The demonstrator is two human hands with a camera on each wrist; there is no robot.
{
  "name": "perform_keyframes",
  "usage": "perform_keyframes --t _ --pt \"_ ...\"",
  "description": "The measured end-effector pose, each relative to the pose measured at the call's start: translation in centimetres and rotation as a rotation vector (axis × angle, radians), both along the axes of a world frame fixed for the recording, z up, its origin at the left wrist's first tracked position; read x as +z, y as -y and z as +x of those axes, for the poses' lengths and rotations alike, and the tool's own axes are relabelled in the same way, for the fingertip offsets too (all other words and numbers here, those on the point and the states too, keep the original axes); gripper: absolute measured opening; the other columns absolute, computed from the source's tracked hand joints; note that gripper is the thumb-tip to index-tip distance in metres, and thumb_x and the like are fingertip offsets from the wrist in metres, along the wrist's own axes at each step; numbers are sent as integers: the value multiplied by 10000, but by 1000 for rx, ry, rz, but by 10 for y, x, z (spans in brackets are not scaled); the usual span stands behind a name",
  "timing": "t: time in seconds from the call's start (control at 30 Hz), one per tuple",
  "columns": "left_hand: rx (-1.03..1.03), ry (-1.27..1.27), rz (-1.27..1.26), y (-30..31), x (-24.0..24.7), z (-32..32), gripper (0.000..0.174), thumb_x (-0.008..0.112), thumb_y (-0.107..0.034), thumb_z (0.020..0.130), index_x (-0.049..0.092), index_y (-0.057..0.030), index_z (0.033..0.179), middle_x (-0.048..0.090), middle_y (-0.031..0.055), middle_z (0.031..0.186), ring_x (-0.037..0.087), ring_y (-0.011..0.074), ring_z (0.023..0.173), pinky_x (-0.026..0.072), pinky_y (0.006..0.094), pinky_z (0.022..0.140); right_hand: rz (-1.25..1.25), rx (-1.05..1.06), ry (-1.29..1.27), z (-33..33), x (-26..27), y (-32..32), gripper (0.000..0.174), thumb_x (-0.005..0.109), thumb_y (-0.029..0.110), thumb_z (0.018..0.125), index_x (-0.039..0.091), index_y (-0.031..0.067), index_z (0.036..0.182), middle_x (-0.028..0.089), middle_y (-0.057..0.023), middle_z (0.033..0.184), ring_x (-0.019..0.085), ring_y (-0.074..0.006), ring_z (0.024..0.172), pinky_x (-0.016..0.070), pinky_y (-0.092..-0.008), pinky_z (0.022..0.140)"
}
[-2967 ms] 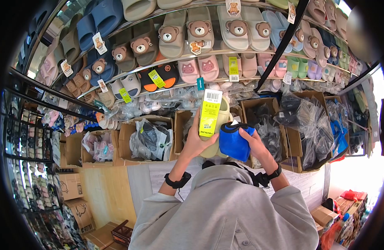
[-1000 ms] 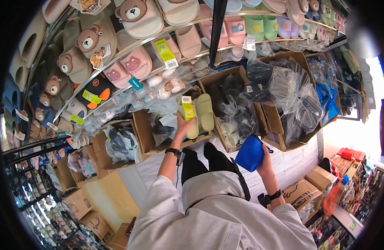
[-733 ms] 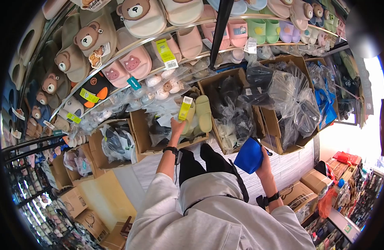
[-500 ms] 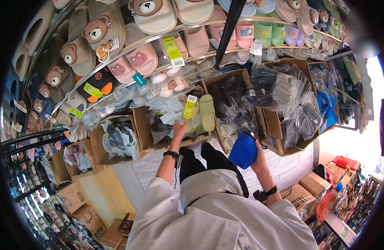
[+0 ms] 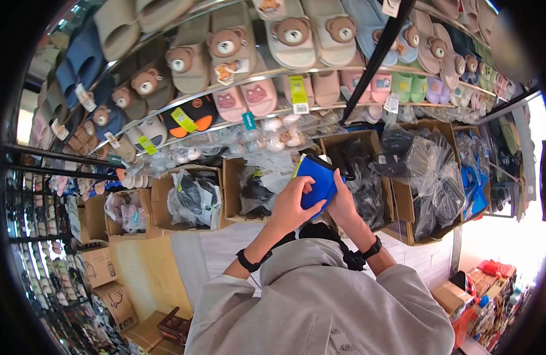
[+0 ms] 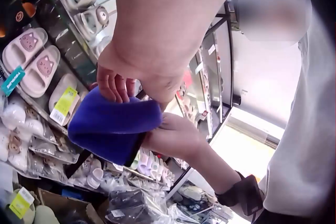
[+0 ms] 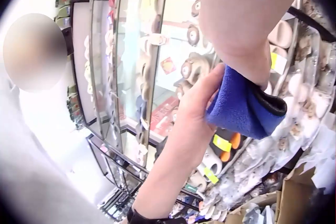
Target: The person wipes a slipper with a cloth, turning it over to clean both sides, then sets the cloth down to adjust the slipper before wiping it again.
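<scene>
Both hands hold a blue fleece pouch (image 5: 317,188) with black edging in front of the body. My left hand (image 5: 291,204) grips its left side, with the thumb and index finger bent against its face. On the opposite side my right hand (image 5: 342,204) holds the pouch, its thumb along the edge. The left wrist view shows curled left fingers (image 6: 118,85) at the top of the folded fabric. In the right wrist view the pouch hides much of the left palm. A pale green slipper (image 6: 46,214) with a yellow tag (image 6: 21,203) lies low at the left wrist view's corner.
Slippers with bear heads (image 5: 225,42) fill the shelves ahead. Below them stand open cardboard boxes (image 5: 233,188) holding bagged goods. A black shelf post (image 5: 379,56) slants across the right. More cartons (image 5: 453,296) stand at the lower right.
Earlier my left hand held the green slippers and lowered them to a box, while my right hand kept the pouch. Now my left hand has left them and grips the pouch too.
</scene>
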State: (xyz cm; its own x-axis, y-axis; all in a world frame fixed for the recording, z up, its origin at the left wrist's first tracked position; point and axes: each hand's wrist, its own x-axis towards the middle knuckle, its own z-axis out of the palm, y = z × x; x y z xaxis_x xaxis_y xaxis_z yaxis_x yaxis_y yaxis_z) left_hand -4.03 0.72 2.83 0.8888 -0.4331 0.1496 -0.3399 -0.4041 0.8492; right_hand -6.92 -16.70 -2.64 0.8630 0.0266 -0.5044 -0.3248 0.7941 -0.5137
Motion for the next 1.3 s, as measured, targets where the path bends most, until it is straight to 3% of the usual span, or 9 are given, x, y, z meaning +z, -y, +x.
perform_keyframes --t 0.13,0.27,0.4,0.43,0.53,0.67,0.87,1.03,1.3 --pt "97 196 57 -26 18 4 495 856 -186 829 567 -31 1199 615 115 1014 663 283 921 565 412 799 -39 0 140 12 57 -49 559 426 497 1161 600 7 1366 692 -80 1291 656 -180 1183 499 -359 1077" --pt "157 241 150 -47 45 -1 441 813 -174 835 548 -16 1150 615 147 1036 654 340 946 566 452 783 -201 26 138 6 36 -75 441 457 407 1172 594 50 1390 647 -25 1251 583 -118 1141 450 -294 1050" --pt "182 269 103 -65 49 -2 371 748 -121 846 537 -3 1127 605 180 1014 642 391 938 548 486 754 -459 24 407 -9 62 -101 458 464 301 1173 479 23 1536 606 -25 1293 532 -103 1146 416 -258 1055" --pt "177 265 77 -69 48 -2 342 721 -113 851 537 0 1116 602 185 1014 628 407 951 543 498 748 -504 89 475 -9 62 -100 481 470 219 1165 408 5 1591 577 -44 1360 517 -114 1193 415 -277 1080" --pt "155 269 2 -79 50 -2 297 672 -58 841 545 14 1101 587 210 997 611 437 939 525 511 760 -758 84 628 -13 81 -108 473 478 148 1151 405 -12 1590 559 -65 1409 513 -134 1241 421 -315 1106" --pt "84 370 -98 -88 54 -6 276 644 -9 816 575 22 1081 585 215 1004 593 454 929 508 517 789 -1008 -78 703 -13 94 -121 458 509 52 1120 423 -53 1557 609 -116 1375 559 -177 1238 452 -337 1094" --pt "-34 525 -132 -94 59 -6 251 660 5 791 624 10 1040 605 177 1005 600 415 919 518 490 796 -1007 -134 598 -16 91 -126 362 554 45 1108 536 -46 1458 669 -108 1245 620 -156 1126 498 -314 1018" --pt "-149 620 -130 -92 57 -12 284 704 -2 767 648 -16 1045 613 133 986 617 367 905 534 456 759 -894 -254 550 -8 105 -127 248 560 181 1138 628 -23 1263 689 -56 1094 593 -97 1001 511 -282 914" --pt "-2 567 -103 -83 57 -16 351 748 -23 768 653 -21 1106 623 137 1048 624 366 941 545 458 776 -540 -219 413 -15 89 -132 369 516 335 1159 651 18 1289 703 -44 1147 643 -109 1035 528 -283 943"
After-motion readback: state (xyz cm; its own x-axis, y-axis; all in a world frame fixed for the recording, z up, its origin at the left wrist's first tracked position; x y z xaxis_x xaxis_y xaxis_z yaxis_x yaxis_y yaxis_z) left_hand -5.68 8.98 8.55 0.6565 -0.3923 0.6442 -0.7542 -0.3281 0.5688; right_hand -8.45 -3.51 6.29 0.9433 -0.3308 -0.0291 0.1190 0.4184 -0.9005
